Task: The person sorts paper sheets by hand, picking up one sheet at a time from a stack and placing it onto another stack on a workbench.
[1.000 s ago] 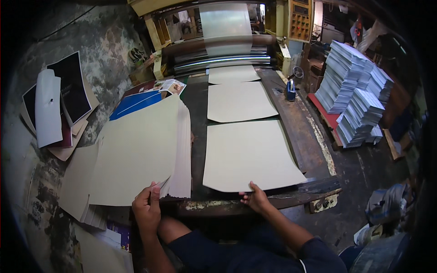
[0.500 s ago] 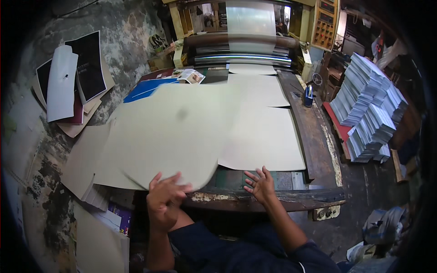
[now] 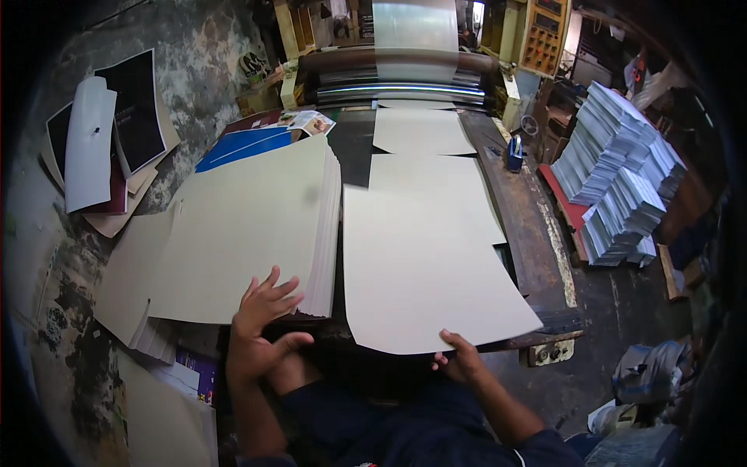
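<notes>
My right hand (image 3: 461,356) pinches the near edge of a large cream paper sheet (image 3: 436,265), thumb on top and fingers beneath. This sheet slants over the feed table and overlaps another cream sheet (image 3: 428,175) lying beyond it. Farther on, a third sheet (image 3: 424,131) leads toward the shiny metal roller (image 3: 401,95). My left hand (image 3: 268,311) has its fingers spread and holds nothing. It is at the near edge of a thick stack of cream sheets (image 3: 241,226) on the left; whether it touches the stack I cannot tell.
Rollers with a clear film web (image 3: 416,39) stand at the far end, beside a control panel (image 3: 542,35). A blue tape dispenser (image 3: 514,153) sits on the table's right rail (image 3: 517,187). Bundled white paper piles (image 3: 615,156) stand at right. Blue sheets (image 3: 241,148) lie behind the stack.
A sheet has moved off the left stack to the right, and my right hand has closed on its near edge. The sheets on the table have shifted toward the rollers.
</notes>
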Tool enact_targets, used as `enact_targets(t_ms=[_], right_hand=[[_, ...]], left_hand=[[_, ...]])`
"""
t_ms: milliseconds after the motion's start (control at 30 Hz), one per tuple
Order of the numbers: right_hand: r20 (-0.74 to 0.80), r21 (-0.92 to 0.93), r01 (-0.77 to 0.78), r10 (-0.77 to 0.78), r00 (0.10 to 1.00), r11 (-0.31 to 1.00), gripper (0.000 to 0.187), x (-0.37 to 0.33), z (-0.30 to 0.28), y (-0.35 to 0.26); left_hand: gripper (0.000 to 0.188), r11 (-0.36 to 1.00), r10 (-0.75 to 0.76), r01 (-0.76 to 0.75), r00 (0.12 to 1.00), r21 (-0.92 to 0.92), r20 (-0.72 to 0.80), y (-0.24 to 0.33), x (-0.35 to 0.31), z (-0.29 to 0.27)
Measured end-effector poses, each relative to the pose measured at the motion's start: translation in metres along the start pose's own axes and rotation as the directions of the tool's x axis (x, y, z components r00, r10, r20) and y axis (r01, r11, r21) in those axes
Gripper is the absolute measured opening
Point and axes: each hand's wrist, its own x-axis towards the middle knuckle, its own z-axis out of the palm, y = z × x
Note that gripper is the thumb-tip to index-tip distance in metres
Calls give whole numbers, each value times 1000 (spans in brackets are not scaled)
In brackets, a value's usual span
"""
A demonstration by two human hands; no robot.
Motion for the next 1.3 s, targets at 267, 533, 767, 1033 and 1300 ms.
enact_targets(t_ms=[267,533,767,1033,1300], right_hand=[[-12,-129,-131,131,991,983,40,-14,-42,66],[-66,-41,-122,119,991,992,41,-6,-26,58],[-54,5,19,-18,998,1000,44,55,-23,30],[-121,73,198,-188,975,977,42,109,-21,16],[-111,145,98,-82,990,985,61,54,39,-8]], left_hand=[[40,901,-268,248,963,-357,-7,-24,-3,0],[33,766,-429,415,899,-491,90,-24,-1,-5],[36,747,-602,582,797,-320,45,-26,-8,-5],[33,631,-709,-1,405,-776,-577,-6,12,10],[27,961,33,-109,958,-254,-285,23,-11,27]])
